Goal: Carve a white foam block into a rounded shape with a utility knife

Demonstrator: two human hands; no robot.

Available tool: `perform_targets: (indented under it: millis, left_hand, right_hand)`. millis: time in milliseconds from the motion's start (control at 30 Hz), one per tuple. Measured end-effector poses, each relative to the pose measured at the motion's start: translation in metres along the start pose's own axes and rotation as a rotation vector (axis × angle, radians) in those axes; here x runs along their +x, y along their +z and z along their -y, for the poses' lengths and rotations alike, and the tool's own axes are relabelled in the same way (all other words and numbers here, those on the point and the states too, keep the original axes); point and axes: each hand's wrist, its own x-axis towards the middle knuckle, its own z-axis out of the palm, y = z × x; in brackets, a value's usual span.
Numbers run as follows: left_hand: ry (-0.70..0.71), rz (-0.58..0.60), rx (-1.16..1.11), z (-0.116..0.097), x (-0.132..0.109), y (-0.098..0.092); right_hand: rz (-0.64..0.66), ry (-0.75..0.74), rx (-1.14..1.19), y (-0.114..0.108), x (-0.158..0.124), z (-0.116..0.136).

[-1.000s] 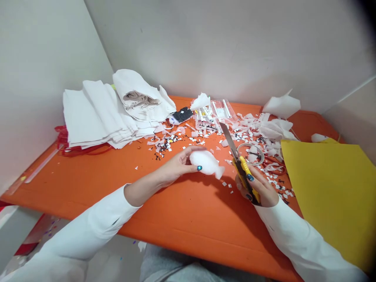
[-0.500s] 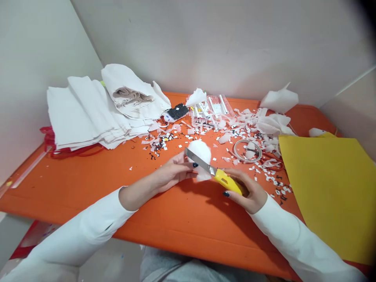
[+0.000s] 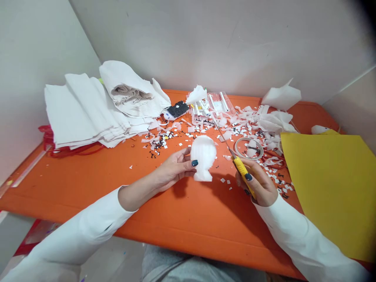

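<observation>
My left hand (image 3: 180, 168) pinches a white foam-like piece (image 3: 204, 154) by its left edge, thumb on the front face. The piece has a rounded top, a narrow waist and a short flared base, and it is held above the orange table (image 3: 164, 223). A yellow utility knife (image 3: 243, 172) is in my right hand (image 3: 260, 182), fingers wrapped round its handle. Its long blade is extended and points up and away to the left, apart from the white piece. A few tiny white scraps (image 3: 226, 181) lie on the table between the two hands.
Folded white sheets (image 3: 79, 113) are piled at the back left. White and black scraps (image 3: 246, 121) litter the back, around a marker case (image 3: 219, 103) and a black sponge-like block (image 3: 178, 110). A tape roll (image 3: 239, 150) and yellow sheet (image 3: 329, 188) lie to the right.
My right hand has swung the knife blade off the white piece, to the right and turned upward. The white piece now shows its whole front face. Small scraps have appeared below it.
</observation>
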Motion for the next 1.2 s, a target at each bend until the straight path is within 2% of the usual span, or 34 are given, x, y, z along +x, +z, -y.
perform_targets:
  millis: [167,333,500,667,767,933,1100,1200]
  left_hand:
    - [0.000,0.000,-0.023,-0.002,-0.003,0.003]
    - [0.003,-0.063,-0.068,0.000,-0.002,0.004]
    - [-0.036,0.037,-0.055,0.002,-0.002,0.003]
    - [-0.036,0.063,-0.067,0.005,0.001,0.001]
    - [-0.059,0.043,-0.101,0.004,0.001,0.002]
    - [-0.072,-0.056,-0.172,-0.002,0.000,0.002]
    - [-0.125,-0.054,-0.151,0.004,0.001,0.004]
    - [-0.123,-0.096,-0.163,0.005,0.000,0.005]
  right_hand:
    - [0.015,-0.063,-0.048,0.002,-0.004,0.000]
    - [0.076,-0.153,-0.351,0.000,-0.008,-0.004]
    - [0.206,-0.342,-0.654,-0.007,-0.006,-0.004]
    - [0.139,-0.384,-0.893,-0.005,-0.009,0.001]
    - [0.120,-0.397,-0.921,-0.006,-0.009,0.001]
    - [0.095,-0.404,-0.902,-0.010,-0.005,-0.002]
    - [0.098,-0.404,-0.936,-0.005,-0.004,-0.001]
    - [0.084,-0.399,-0.923,-0.005,-0.004,0.000]
